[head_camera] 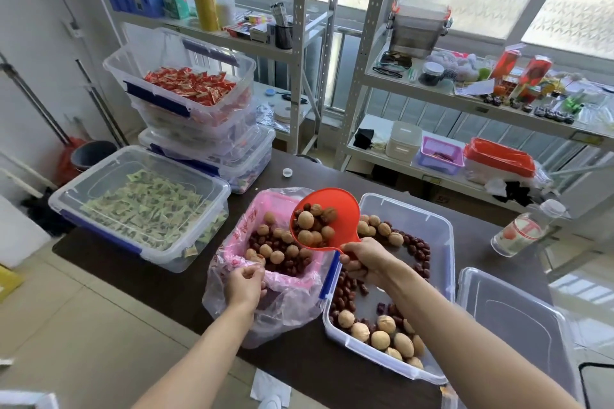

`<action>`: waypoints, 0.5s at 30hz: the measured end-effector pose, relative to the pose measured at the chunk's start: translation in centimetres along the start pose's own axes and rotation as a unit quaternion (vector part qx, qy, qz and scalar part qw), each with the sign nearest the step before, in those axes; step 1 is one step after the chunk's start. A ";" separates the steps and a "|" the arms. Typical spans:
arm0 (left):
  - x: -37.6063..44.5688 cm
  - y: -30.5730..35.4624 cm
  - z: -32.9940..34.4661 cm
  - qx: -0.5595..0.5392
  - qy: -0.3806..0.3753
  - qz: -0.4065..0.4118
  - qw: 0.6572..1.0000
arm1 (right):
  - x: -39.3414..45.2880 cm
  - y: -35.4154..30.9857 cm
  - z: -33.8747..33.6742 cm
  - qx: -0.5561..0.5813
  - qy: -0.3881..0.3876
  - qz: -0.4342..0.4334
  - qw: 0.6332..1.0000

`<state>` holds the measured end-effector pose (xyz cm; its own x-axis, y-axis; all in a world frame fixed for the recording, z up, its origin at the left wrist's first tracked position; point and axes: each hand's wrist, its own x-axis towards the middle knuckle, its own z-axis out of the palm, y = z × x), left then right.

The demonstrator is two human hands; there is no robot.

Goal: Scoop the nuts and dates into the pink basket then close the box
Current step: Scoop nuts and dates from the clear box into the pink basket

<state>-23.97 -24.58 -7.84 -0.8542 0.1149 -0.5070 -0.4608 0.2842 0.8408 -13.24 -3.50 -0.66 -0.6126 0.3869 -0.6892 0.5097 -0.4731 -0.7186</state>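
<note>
A pink basket [242, 232] lined with a clear plastic bag stands mid-table and holds walnuts and dates [277, 251]. My left hand [245, 284] grips the bag's near rim. My right hand [363, 259] holds a red scoop [335, 209] by its handle. The scoop is tilted over the basket's right edge, full of walnuts and dates. To the right lies the open clear box [438, 242] with blue latches. More walnuts and dates [387, 332] are scattered along its bottom. Its clear lid [518, 319] rests flat at the far right.
A closed clear bin of green packets [143, 206] sits to the left. Stacked bins with red packets [189, 86] stand behind it. A glass bottle [521, 232] and a small white cap [287, 172] are on the dark table [186, 289]. Metal shelves with clutter line the back.
</note>
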 end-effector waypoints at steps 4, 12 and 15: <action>1.4 0.3 -0.6 -0.016 0.028 -0.030 0.999 | 1.6 0.1 1.9 -0.078 0.054 -0.008 0.995; 8.3 -3.4 0.7 0.008 0.061 -0.063 0.996 | 2.6 0.1 4.4 -0.261 0.131 -0.059 0.955; 14.3 -8.3 2.2 0.038 0.078 -0.083 0.993 | 3.3 0.3 4.8 -0.316 0.153 -0.079 0.933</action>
<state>-31.85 -23.24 -22.49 -0.7981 -0.0874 -0.5961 -0.5835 0.3587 0.7286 -17.97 -6.14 -2.66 -0.5584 0.6663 -0.4942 0.7414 0.1335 -0.6577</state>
